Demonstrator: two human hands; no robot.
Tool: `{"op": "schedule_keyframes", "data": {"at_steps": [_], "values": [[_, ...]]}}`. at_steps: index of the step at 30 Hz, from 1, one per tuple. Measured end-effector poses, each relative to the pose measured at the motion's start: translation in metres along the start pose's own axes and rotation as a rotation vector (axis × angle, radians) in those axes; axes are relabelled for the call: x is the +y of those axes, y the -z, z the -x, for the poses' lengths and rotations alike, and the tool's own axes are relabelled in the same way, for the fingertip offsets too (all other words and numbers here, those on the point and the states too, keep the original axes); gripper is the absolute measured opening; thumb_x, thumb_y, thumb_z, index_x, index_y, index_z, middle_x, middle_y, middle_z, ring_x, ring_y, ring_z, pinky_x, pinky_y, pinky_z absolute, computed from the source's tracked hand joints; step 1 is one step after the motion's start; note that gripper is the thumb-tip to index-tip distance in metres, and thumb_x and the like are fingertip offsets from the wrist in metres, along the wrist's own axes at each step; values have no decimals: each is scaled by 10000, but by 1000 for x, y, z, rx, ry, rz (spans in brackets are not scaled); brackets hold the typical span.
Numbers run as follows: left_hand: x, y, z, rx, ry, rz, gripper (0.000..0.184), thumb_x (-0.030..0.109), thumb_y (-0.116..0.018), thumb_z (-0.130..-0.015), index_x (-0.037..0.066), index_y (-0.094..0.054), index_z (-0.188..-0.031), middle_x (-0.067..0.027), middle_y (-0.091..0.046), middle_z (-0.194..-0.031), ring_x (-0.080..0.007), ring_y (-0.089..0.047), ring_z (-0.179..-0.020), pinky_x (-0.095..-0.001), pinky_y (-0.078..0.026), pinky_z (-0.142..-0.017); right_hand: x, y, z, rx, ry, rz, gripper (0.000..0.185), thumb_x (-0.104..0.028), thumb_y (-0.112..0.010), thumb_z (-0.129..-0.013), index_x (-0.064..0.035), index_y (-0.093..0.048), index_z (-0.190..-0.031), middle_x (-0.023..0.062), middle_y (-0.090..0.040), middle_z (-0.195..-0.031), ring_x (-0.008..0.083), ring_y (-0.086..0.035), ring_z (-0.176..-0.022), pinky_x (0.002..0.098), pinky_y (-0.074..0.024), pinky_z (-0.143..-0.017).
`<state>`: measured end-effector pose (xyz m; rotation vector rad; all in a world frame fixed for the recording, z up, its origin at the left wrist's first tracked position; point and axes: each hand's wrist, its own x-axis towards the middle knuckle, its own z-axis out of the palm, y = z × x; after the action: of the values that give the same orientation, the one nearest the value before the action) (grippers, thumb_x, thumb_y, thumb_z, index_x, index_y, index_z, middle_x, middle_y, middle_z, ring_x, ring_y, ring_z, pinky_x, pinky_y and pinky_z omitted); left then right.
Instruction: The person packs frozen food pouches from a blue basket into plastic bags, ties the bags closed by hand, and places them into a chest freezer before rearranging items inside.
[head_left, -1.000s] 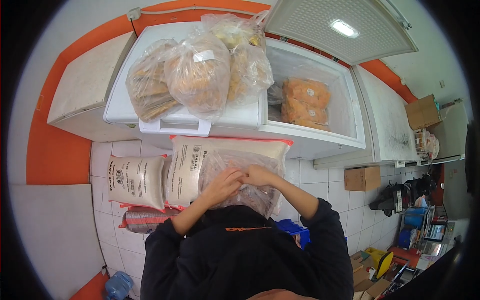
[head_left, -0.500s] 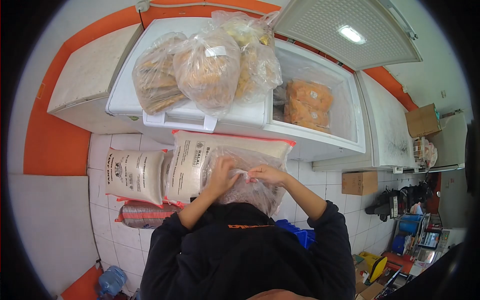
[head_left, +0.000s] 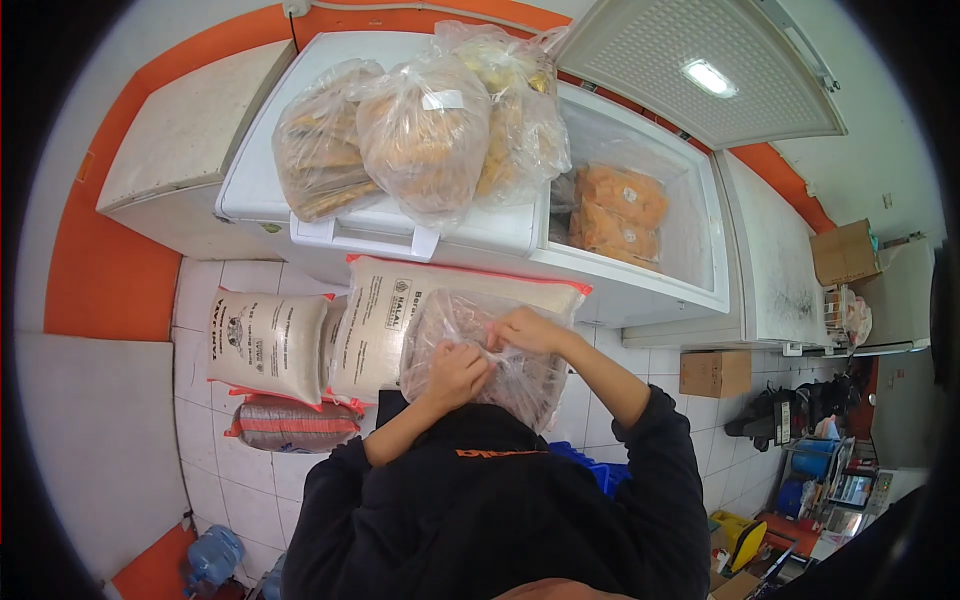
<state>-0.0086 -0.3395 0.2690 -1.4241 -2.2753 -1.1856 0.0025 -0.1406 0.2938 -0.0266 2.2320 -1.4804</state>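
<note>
A clear plastic bag with brownish contents rests on a large white rice sack in front of me. My left hand is closed on the gathered plastic at the bag's top. Close beside it, my right hand also pinches the plastic, its fingers curled. Between the two hands the plastic is bunched and twisted; whether it is knotted I cannot tell. The contents are blurred by the wrinkled film.
A chest freezer stands ahead, its right lid raised, with orange packs inside. Filled plastic bags sit on its left lid. Another rice sack and a brown sack lie left; a cardboard box stands right.
My left hand has moved down and right, from loosely over the bag to closed on its gathered top. My right hand has risen slightly, still pinching the plastic.
</note>
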Motion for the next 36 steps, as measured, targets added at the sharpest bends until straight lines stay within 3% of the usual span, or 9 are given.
{"op": "schedule_keyframes", "data": {"at_steps": [5,11,16,18,23,30,33,35,36], "values": [[-4,-2,14,-155,-129,9,131,163,-616,-744,92,-513,-705,-30,-501,-773,-188,-497,-771,-349,-357,-715,11,13,-27,192,326,794,343,-356,-517,-837,-90,-601,-638,114,-538,-539,315,-526,-495,385,-417,-495],[-2,-3,2,-93,-111,284,106,110,-600,-763,50,-524,-722,-74,-585,-903,-236,-520,-922,-340,-390,-752,8,0,-31,236,246,705,333,-391,-526,-811,-117,-606,-638,116,-549,-556,323,-533,-521,402,-414,-503],[17,-6,-14,-145,274,602,96,66,-555,-793,23,-483,-746,-122,-522,-765,-300,-509,-763,-389,-379,-724,3,-13,-23,288,186,673,291,-384,-515,-818,-137,-620,-703,125,-549,-544,319,-563,-535,413,-446,-510],[19,-8,-11,-104,188,545,102,60,-555,-792,16,-476,-744,-129,-503,-743,-308,-495,-734,-392,-374,-704,7,-21,-31,338,196,779,275,-358,-527,-814,-125,-604,-690,124,-542,-530,314,-561,-515,408,-448,-490],[12,-22,10,40,19,419,116,45,-557,-790,-4,-462,-743,-147,-464,-710,-332,-464,-682,-389,-362,-651,23,-20,-49,606,581,943,221,-237,-572,-795,-110,-523,-621,81,-522,-479,258,-521,-411,353,-404,-387],[9,-34,33,51,577,515,179,72,-478,-864,-6,-459,-704,-146,-460,-652,-279,-463,-596,-349,-371,-581,45,0,-58,634,431,947,221,-256,-573,-797,-96,-516,-654,75,-533,-491,245,-523,-414,358,-410,-398],[2,-26,30,99,708,658,225,95,-442,-887,-10,-463,-689,-143,-456,-622,-236,-441,-540,-322,-371,-553,26,12,-34,452,386,853,171,-252,-575,-796,-102,-566,-715,66,-552,-522,236,-553,-454,364,-423,-436],[-1,-17,13,114,748,729,241,104,-430,-893,-12,-468,-684,-140,-454,-611,-219,-428,-518,-310,-370,-544,2,15,-2,141,41,476,132,-232,-598,-775,-108,-611,-817,81,-584,-589,220,-588,-530,336,-447,-505],[2,-9,-2,32,726,695,232,108,-442,-887,-7,-485,-689,-140,-472,-620,-234,-437,-525,-316,-374,-545,-1,6,9,137,42,481,132,-232,-598,-775,-108,-611,-817,81,-584,-589,220,-588,-530,336,-447,-505]]}}
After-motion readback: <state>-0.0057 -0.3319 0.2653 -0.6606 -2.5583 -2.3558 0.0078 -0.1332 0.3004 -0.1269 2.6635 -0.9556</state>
